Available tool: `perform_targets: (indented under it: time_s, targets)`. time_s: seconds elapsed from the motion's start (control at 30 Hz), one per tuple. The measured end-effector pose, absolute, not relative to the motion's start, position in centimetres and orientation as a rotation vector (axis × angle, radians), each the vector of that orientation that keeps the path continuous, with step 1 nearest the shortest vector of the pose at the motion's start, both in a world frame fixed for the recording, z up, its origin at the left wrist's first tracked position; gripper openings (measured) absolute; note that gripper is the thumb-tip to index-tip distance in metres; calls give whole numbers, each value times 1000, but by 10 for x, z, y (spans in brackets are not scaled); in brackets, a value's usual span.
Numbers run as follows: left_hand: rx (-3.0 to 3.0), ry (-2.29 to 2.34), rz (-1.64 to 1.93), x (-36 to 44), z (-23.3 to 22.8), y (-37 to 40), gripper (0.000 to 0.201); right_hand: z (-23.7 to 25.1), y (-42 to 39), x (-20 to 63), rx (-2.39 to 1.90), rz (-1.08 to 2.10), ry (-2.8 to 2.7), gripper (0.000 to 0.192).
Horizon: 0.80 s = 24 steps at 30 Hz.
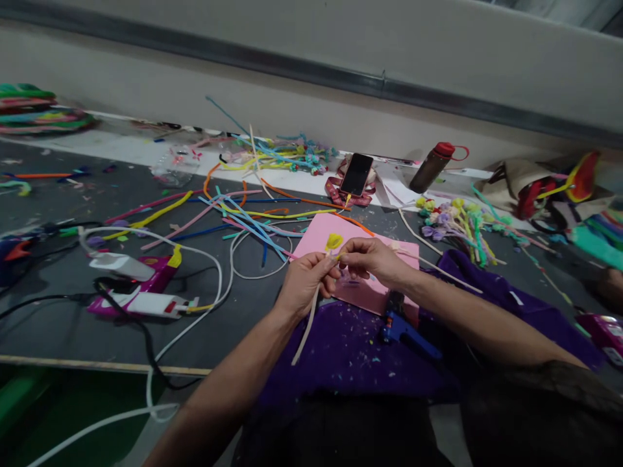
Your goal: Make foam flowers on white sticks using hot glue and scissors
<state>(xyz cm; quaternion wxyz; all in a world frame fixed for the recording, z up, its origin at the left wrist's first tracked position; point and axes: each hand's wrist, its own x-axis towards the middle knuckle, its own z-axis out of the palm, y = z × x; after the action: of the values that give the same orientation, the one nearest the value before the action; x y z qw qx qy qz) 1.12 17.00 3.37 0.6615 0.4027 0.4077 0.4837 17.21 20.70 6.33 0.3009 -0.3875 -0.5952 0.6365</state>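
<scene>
Yellow piece: fuzzy yellow looped strand (334,241), standing just above the fingertips, over the pink flat rectangular board (318,228).
Stem: thin cream fuzzy strip (307,327), hanging below the left hand; whether it joins the loop is hidden by fingers.
Step in hand: looks like fine fingertip shaping or fixing of yellow strand near the stem; a judgement.
Next move calls for: probably a steady left pinch plus small, precise right fingertip control.
Left hand (307,280): fingers curled, narrow, holding the cream strip; thumb and forefinger meet near the yellow.
Right hand (368,261): narrow pinch on a short yellow strand end (337,257), fingertips against the left's; join to loop can't be told.
Arms: both reach forward and converge over the board, right forearm angled in from the right, wrists off the tabletop.
Near: blue-and-black glue gun (403,329) under right forearm, on dark purple cloth (335,363) with scraps.
Beyond: loose multicoloured fuzzy strips (250,220) left; black-screened phone (357,174) ahead; pastel fuzzy flower bundle (460,217) and brown red-capped bottle (433,167) right.
Left side: magenta-and-white power strip (158,279), white cable (220,259).
</scene>
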Motion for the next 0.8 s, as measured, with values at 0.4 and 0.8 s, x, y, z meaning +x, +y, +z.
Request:
perform_targets:
  time_s: [0.4,0.8]
  targets:
    - [912,911,1159,13,33,171,29,64,223,182,-1000,1987,-1508,15]
    - [726,938,1229,5,41,178,24,61,219,197,-1038,1751,-1538,19]
